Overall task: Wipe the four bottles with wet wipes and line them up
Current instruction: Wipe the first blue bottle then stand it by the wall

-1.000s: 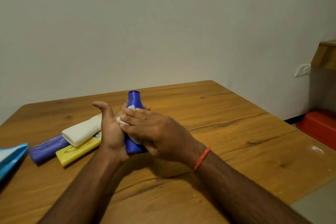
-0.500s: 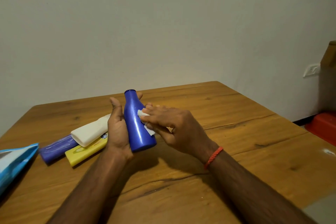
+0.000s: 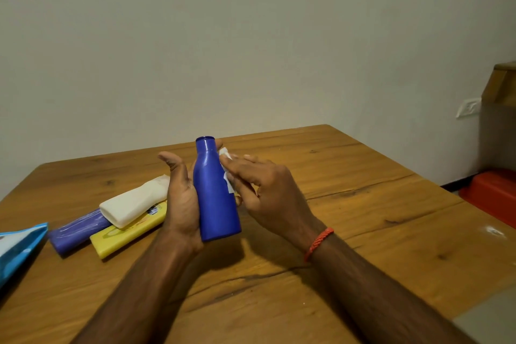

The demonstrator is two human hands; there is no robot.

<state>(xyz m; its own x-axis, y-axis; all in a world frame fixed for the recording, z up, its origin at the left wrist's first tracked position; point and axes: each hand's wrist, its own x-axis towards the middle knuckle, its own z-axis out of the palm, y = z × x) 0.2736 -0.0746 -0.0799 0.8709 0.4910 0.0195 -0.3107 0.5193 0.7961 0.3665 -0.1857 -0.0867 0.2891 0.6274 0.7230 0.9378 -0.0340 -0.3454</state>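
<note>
My left hand (image 3: 181, 198) holds a dark blue bottle (image 3: 215, 198) nearly upright above the wooden table (image 3: 363, 232), fingers behind it and thumb raised free. My right hand (image 3: 268, 198) presses a white wet wipe (image 3: 226, 173) against the bottle's right side near the shoulder. To the left, three bottles lie on the table close together: a white one (image 3: 134, 204) resting on top of a yellow one (image 3: 125, 234), and a purple one (image 3: 78, 232) beside them.
A blue wipes packet (image 3: 19, 248) lies at the table's left edge. Beyond the table's right edge there is a red tub (image 3: 491, 195) on the floor and a wooden piece of furniture (image 3: 502, 84) against the wall.
My right hand slid off the front of the blue bottle to its right side, carrying the wipe upward. The bottle's front now shows in full and it stands straighter in my left hand.
</note>
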